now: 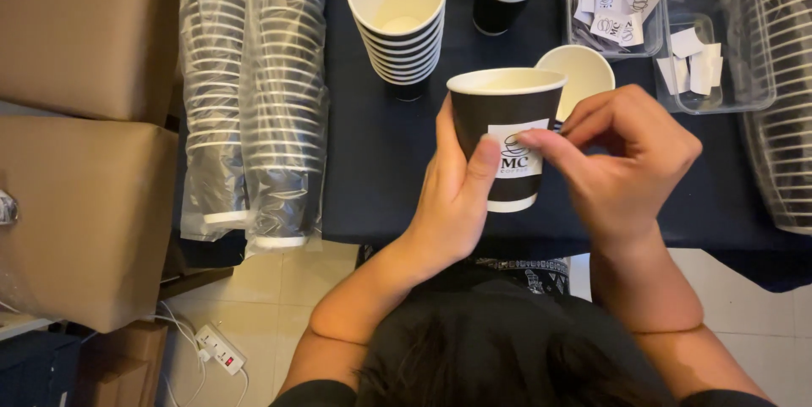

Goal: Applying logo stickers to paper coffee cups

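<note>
While brown cardboard boxes (pixel 85 153) fill the left side, a dark tablecloth (pixel 372 170) carries plastic-wrapped cup sleeves (pixel 254 102), an open cup stack (pixel 397 13) and two clear tubs of stickers (pixel 660 26). Above the cloth's near edge, the left hand (pixel 448 204) grips a black paper cup (pixel 504 119) upright, thumb on its white sticker (pixel 518 153). The right hand (pixel 630 162), fingers curled, presses the sticker's edge.

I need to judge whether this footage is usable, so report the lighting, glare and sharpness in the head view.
Head view: even, soft indoor light, no hard shadows; the black cup held in the left hand and the right hand are sharp; glare streaks run along the plastic-wrapped cup sleeves; the dark tablecloth loses detail; the hair at the bottom edge is soft.
</note>
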